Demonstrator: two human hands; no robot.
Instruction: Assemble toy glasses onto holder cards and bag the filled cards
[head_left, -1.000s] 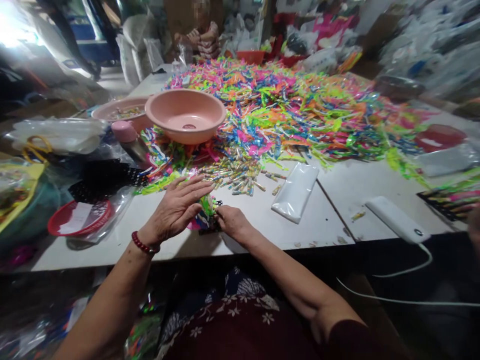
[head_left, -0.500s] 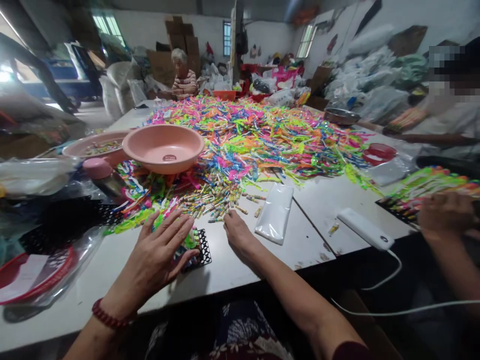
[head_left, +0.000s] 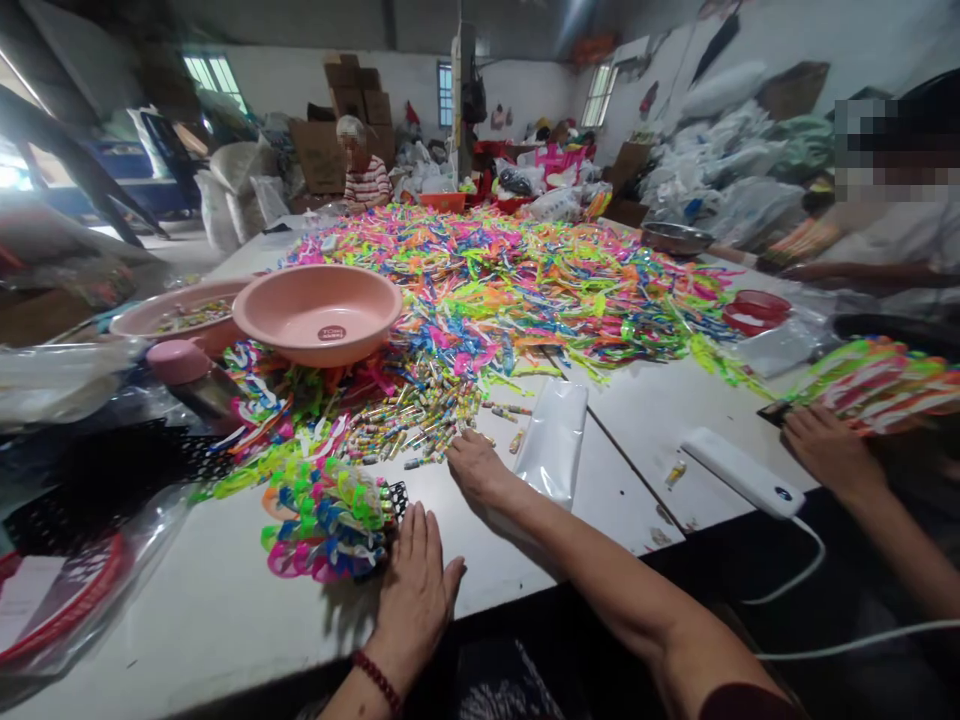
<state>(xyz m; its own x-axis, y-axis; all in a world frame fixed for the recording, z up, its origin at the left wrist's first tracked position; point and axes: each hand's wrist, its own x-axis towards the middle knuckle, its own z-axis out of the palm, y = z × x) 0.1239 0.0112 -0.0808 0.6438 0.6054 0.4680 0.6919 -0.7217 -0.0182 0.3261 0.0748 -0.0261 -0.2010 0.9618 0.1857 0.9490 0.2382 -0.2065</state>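
My left hand [head_left: 415, 592] lies flat and open on the white table [head_left: 210, 600], its fingertips against a black perforated rack [head_left: 386, 510] loaded with bright plastic toys [head_left: 326, 515]. My right hand [head_left: 474, 466] rests palm down at the near edge of a heap of small wrapped sticks [head_left: 420, 420], fingers curled onto them; what they pinch is hidden. A flat white plastic bag [head_left: 553, 440] lies just right of that hand.
Two pink basins [head_left: 319, 315] stand at the left. A big pile of neon plastic pieces [head_left: 525, 280] covers the middle. A white power bank [head_left: 742, 472] with a cable lies at the right. A co-worker's hand [head_left: 829, 450] holds another loaded rack; another person sits at the far end.
My left hand slid back off the rack toward me, uncovering the toys. My right hand stayed at the stick pile. The view tilted slightly further up.
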